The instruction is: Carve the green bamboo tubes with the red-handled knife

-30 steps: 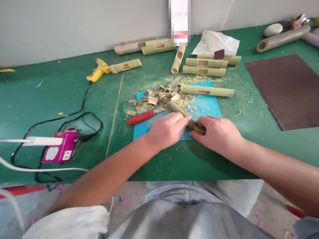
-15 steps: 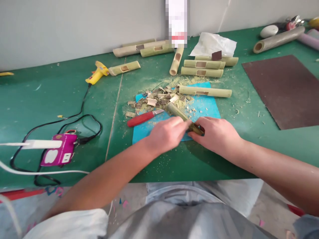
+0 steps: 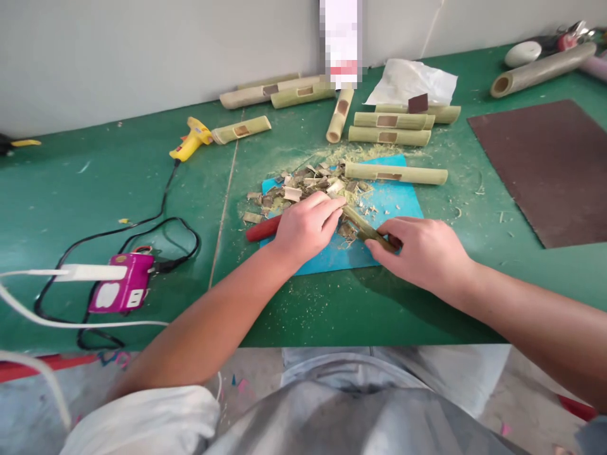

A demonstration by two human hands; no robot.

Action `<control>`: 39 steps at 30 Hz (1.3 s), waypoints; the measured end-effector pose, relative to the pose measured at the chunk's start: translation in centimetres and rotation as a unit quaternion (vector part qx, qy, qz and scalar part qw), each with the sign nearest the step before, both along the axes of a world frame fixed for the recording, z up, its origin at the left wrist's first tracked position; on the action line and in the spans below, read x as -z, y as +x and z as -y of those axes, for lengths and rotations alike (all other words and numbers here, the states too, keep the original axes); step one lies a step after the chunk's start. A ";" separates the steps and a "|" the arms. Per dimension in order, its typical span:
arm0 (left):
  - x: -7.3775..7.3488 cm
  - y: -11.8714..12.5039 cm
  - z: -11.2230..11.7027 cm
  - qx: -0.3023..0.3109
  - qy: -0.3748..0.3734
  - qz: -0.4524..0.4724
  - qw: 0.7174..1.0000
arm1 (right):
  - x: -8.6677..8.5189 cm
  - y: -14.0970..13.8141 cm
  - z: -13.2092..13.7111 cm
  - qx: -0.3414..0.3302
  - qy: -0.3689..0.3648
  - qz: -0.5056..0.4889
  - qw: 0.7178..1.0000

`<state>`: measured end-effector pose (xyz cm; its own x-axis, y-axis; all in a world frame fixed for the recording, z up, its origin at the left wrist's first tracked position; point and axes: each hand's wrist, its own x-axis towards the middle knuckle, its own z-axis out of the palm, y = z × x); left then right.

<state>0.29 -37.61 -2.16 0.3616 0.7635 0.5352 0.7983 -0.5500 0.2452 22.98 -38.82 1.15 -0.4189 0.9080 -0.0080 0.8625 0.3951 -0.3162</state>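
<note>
A greenish bamboo tube (image 3: 364,222) slants over the blue sheet (image 3: 408,205). My right hand (image 3: 422,249) is closed around its near end. Fingers of my left hand (image 3: 308,221) are bent together at the tube's far end and seem to grip it; their tips are partly hidden. Under my left hand lies a knife with a red handle (image 3: 263,229), its blade covered by the hand. Bamboo chips (image 3: 293,193) and sawdust are heaped just beyond. Another bamboo tube with a cut window (image 3: 422,176) rests across the sheet's far edge.
More windowed bamboo tubes (image 3: 389,136) lie toward the wall. At the left are a yellow glue gun (image 3: 190,142) with a black cord and a purple power adapter (image 3: 121,284). A dark brown sheet (image 3: 545,170) lies right, below a thick bamboo tube (image 3: 540,71).
My left hand has moved up and left along the tube to its far end, now covering the knife blade. Small chips show beneath the tube. My right hand keeps its hold.
</note>
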 end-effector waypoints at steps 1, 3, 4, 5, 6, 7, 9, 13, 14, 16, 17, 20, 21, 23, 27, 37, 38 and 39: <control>0.0 0.1 0.0 0.004 0.002 0.000 1.000 | 0.0 0.0 0.1 -0.002 0.004 0.018 1.000; 0.0 0.2 0.1 0.014 0.006 0.001 1.000 | -0.2 0.0 0.2 -0.006 0.013 0.047 0.999; 0.0 0.2 0.1 0.016 0.007 0.002 1.000 | -0.3 0.1 0.3 -0.010 0.015 0.057 0.998; 0.0 0.2 0.1 0.014 0.008 0.002 1.000 | -0.4 0.1 0.3 -0.014 0.015 0.066 0.998; 0.0 0.2 0.2 0.010 0.008 0.002 1.000 | -0.4 0.1 0.3 -0.018 0.012 0.072 0.997; -0.1 0.2 0.1 0.007 0.006 0.002 1.000 | -0.5 0.2 0.3 -0.023 0.005 0.078 0.997; -0.1 0.0 0.1 -0.004 0.000 0.003 1.000 | -0.4 0.2 0.2 -0.031 -0.007 0.086 0.996; -0.1 -0.3 -0.3 -0.032 -0.012 0.010 0.999 | -0.1 0.3 0.3 -0.024 0.015 0.098 0.995; -0.1 -0.4 -0.3 -0.036 -0.013 0.013 0.999 | -0.1 0.3 0.3 -0.022 0.028 0.100 0.994; -0.1 -0.5 -0.5 -0.038 -0.014 0.019 0.999 | 0.0 0.3 0.3 -0.026 0.048 0.098 0.994; -0.1 -0.6 -0.6 -0.039 -0.014 0.022 0.999 | 0.0 0.3 0.3 -0.032 0.052 0.095 0.994; 0.0 -0.8 -0.7 -0.046 -0.020 0.022 0.998 | 0.1 0.3 0.1 -0.044 0.045 0.093 0.994; 0.0 -0.8 -0.8 -0.051 -0.022 0.022 0.998 | 0.1 0.2 0.0 -0.044 0.040 0.095 0.994; 0.0 -0.8 -0.9 -0.059 -0.020 0.018 0.998 | 0.1 0.2 -0.1 -0.038 0.033 0.101 0.994; 0.2 -0.4 -0.6 -0.034 0.002 0.015 0.999 | 0.2 0.0 0.0 -0.025 0.030 0.104 0.994; 0.3 -0.8 -0.4 0.011 0.027 -0.045 0.999 | 0.5 -0.2 0.4 -0.036 0.057 0.114 0.991; 0.2 -0.8 -0.4 0.019 0.022 -0.045 0.999 | 0.5 -0.2 0.4 -0.038 0.061 0.114 0.991; 0.2 -0.8 -0.4 0.021 0.024 -0.042 0.999 | 0.5 -0.1 0.4 -0.040 0.066 0.114 0.990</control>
